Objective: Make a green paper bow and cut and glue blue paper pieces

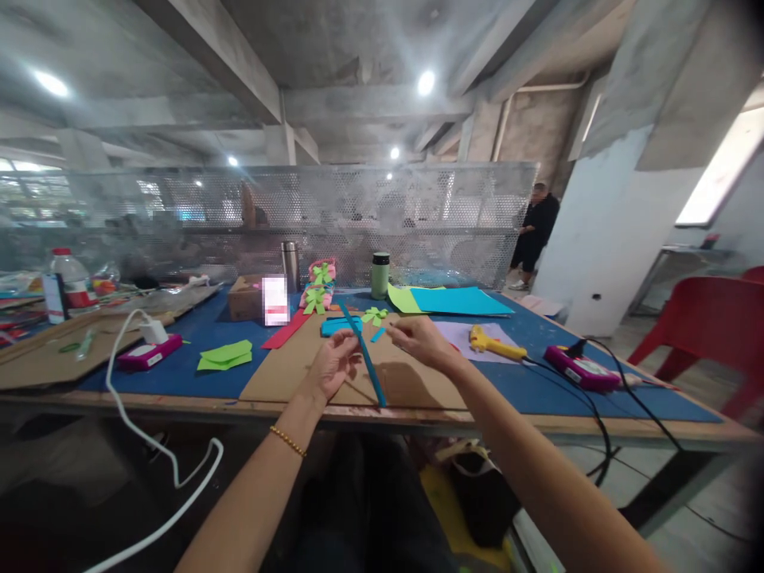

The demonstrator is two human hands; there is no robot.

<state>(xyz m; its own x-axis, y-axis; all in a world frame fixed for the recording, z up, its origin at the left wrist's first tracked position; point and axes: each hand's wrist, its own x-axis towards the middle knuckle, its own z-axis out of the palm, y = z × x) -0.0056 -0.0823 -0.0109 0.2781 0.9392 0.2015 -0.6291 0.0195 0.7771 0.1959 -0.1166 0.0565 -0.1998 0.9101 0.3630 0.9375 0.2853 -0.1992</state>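
Observation:
My left hand (332, 362) is closed around a long blue paper strip (368, 368) that slants from near the table's front edge up toward the back. My right hand (421, 338) pinches a small blue piece of paper (378, 334) just right of the strip. Both hands hover over a brown cardboard sheet (286, 362) lying on the blue table mat (513, 382). A green paper bow (375, 315) and a blue paper piece (341, 325) lie just beyond my fingers. A gold bracelet (287, 441) is on my left wrist.
A yellow glue gun (495, 344) and a pink device (582, 368) with black cable lie at right. Green folded paper (225, 355), a red strip (285, 329), a pink box (149, 352) with white charger cable sit at left. Bottles, finished bows and cyan sheets (457, 301) stand behind. A person (534, 231) stands far right; red chair (710, 326).

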